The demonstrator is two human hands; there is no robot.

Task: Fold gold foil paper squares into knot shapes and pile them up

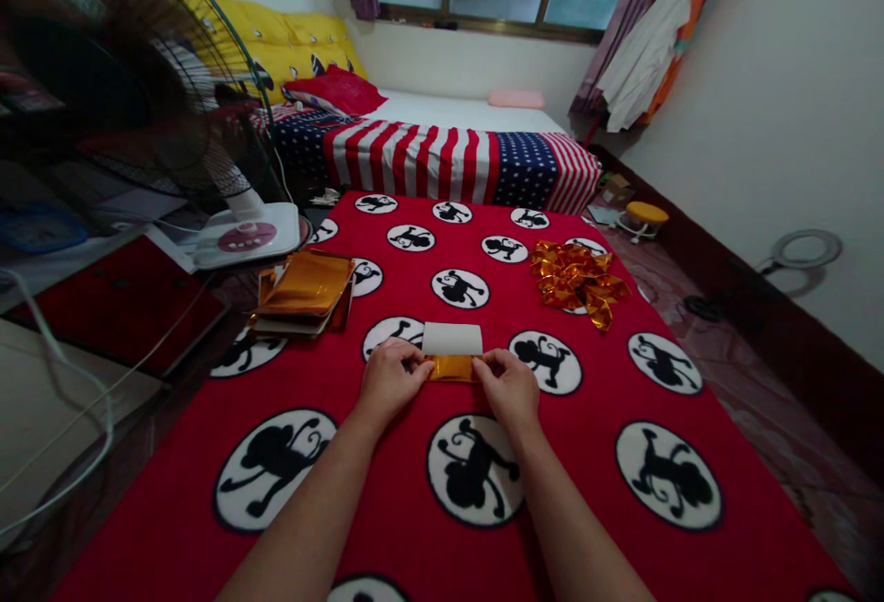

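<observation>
A sheet of gold foil paper (452, 341) lies on the red cloth in front of me, its pale back facing up. Its near edge is folded over, so a shiny gold strip shows along the front. My left hand (393, 379) pinches the left end of that strip between thumb and fingers. At the right end, my right hand (509, 385) grips the fold the same way. To the left sits a stack of gold foil sheets (308, 289). Several folded gold foil pieces (575, 278) are heaped on the right.
The red cloth (387, 528) carries black monkey figures in white circles. An electric fan (249, 229) stands at the left, near white cables (103, 418). Behind is a bed (428, 160) with a striped cover. A yellow stool (645, 214) is by the right wall.
</observation>
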